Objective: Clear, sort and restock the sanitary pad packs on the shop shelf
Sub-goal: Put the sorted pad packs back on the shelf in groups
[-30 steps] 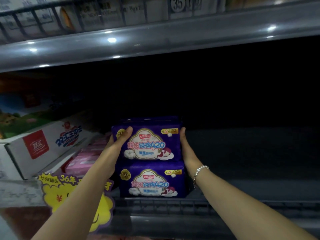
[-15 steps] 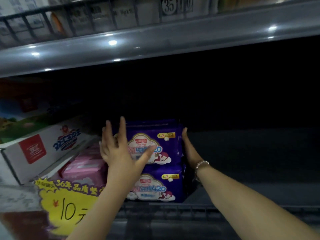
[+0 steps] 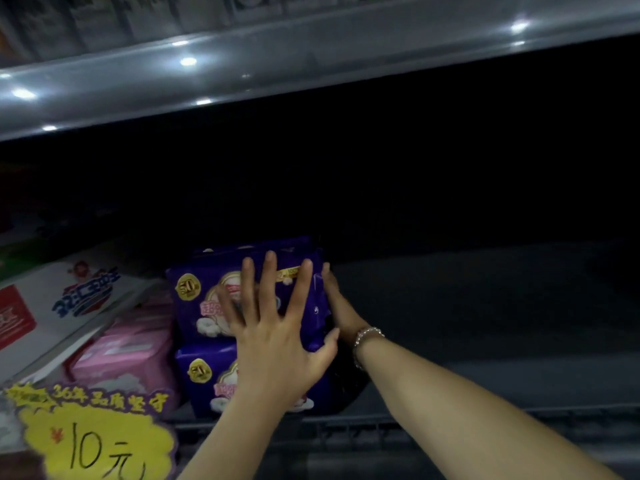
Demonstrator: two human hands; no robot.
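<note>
Two purple sanitary pad packs stand stacked on the dark shelf, the upper pack (image 3: 204, 296) on the lower pack (image 3: 204, 375). My left hand (image 3: 273, 327) lies flat on their fronts with fingers spread and straight, covering much of both labels. My right hand (image 3: 337, 306), with a bead bracelet at the wrist, presses flat against the right side of the upper pack. Pink pad packs (image 3: 124, 358) sit just left of the purple stack.
A white carton (image 3: 52, 306) with red and blue print lies at the left, over the pink packs. A yellow price sign (image 3: 97, 441) hangs at the shelf's front left. A low wire rail (image 3: 381, 427) edges the shelf. The shelf floor (image 3: 485, 306) stretches dark to the right. Another shelf (image 3: 277, 64) overhangs.
My left hand left the stack's left side, rose, then came down flat on the packs' fronts. The stack sits slightly farther back. My right hand stayed on the right side.
</note>
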